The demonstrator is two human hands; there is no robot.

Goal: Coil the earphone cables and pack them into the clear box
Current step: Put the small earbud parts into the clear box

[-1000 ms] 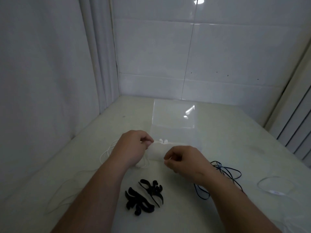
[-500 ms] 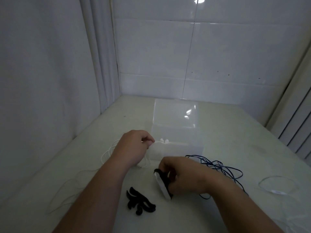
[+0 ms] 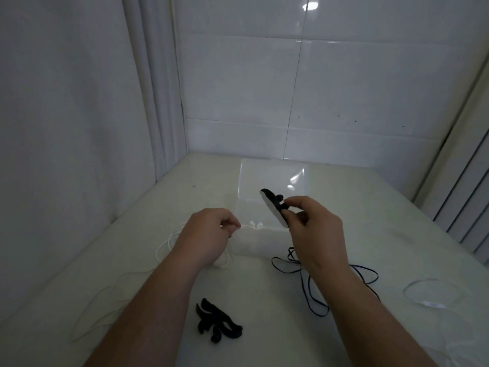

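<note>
Okay, our right hand [image 3: 315,231] pinches a black strap [image 3: 272,207] between thumb and fingertips, up over the clear box [image 3: 264,245]; our left hand [image 3: 209,234] pinches the white earphone cable [image 3: 244,227] at the box's near-left corner, earbuds [image 3: 255,224] just past the fingers. The cable looks light, thin and floppy, so we'd grab the bunched loops, not the buds. How neatly it's coiled is hidden under that hand. The dark cable [image 3: 315,287] lies loose beside the box, partly behind our right wrist.
</note>
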